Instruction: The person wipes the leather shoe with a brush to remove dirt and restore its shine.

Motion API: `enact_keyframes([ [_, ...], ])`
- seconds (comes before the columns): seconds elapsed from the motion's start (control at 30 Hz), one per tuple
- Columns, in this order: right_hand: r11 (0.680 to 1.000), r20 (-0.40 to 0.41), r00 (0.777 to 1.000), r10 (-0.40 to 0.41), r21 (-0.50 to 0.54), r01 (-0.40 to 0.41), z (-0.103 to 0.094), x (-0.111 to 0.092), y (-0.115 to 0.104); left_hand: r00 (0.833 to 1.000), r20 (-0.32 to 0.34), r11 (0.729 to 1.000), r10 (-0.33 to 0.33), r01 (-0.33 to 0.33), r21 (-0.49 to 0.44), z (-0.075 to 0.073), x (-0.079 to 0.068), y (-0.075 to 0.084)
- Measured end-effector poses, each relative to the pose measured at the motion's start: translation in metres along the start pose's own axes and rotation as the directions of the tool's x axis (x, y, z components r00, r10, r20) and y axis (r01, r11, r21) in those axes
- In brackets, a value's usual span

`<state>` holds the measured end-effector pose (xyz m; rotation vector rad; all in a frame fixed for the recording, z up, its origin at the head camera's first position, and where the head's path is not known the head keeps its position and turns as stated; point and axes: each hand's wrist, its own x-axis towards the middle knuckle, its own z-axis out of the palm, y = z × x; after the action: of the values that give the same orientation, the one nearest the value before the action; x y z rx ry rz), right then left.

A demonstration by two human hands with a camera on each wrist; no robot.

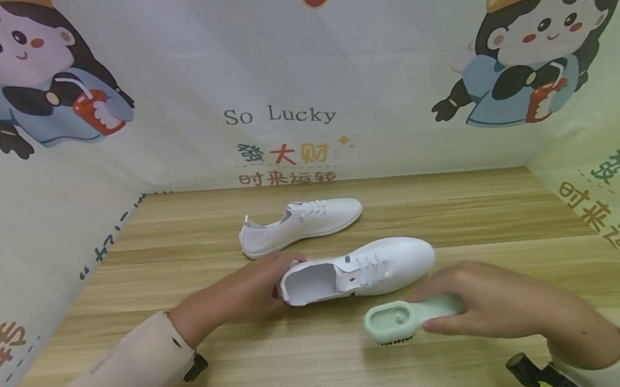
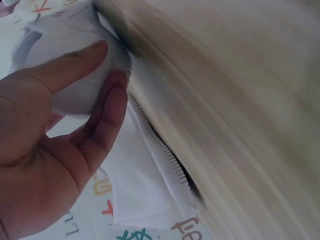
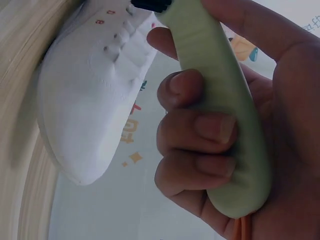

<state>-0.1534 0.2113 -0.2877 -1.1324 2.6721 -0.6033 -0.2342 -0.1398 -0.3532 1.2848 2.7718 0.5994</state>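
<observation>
My left hand (image 1: 257, 287) grips the heel of a white lace-up shoe (image 1: 401, 263), whose opening faces me and whose toe points right. In the left wrist view, the thumb and fingers of the left hand (image 2: 65, 120) pinch the heel just above the ribbed sole edge. My right hand (image 1: 490, 304) holds a pale green brush (image 1: 389, 321) by its handle, with dark bristles facing down, in front of the shoe. The right wrist view shows the fingers curled round the green handle (image 3: 220, 100), the shoe's toe (image 3: 80, 135) beside it.
A second white shoe (image 1: 312, 222) lies farther back on the wood-grain table (image 1: 311, 361), toe to the right. Pale printed sheets with cartoon figures and lettering (image 1: 280, 114) stand as walls at the back and both sides.
</observation>
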Motion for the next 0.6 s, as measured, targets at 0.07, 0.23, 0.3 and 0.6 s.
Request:
enact_keyframes([
  [0.07,1.000,0.014,1.000,0.008,-0.019,-0.008,0.002,0.001,0.002,1.000,0.003,1.000,-0.021,0.021,0.006,0.002,0.007,-0.001],
  [0.23,1.000,0.057,0.998,-0.009,-0.006,0.009,0.006,0.004,0.008,0.994,0.048,0.995,-0.098,0.099,-0.029,0.006,0.024,-0.002],
  [0.3,1.000,0.073,0.997,-0.017,0.015,0.016,0.008,0.004,0.010,0.993,0.057,0.994,-0.106,0.107,-0.023,0.009,0.033,0.000],
  [0.6,0.998,0.114,0.993,0.011,0.068,-0.019,0.010,0.006,0.019,0.977,0.114,0.982,-0.179,0.184,-0.039,0.024,0.079,0.013],
])
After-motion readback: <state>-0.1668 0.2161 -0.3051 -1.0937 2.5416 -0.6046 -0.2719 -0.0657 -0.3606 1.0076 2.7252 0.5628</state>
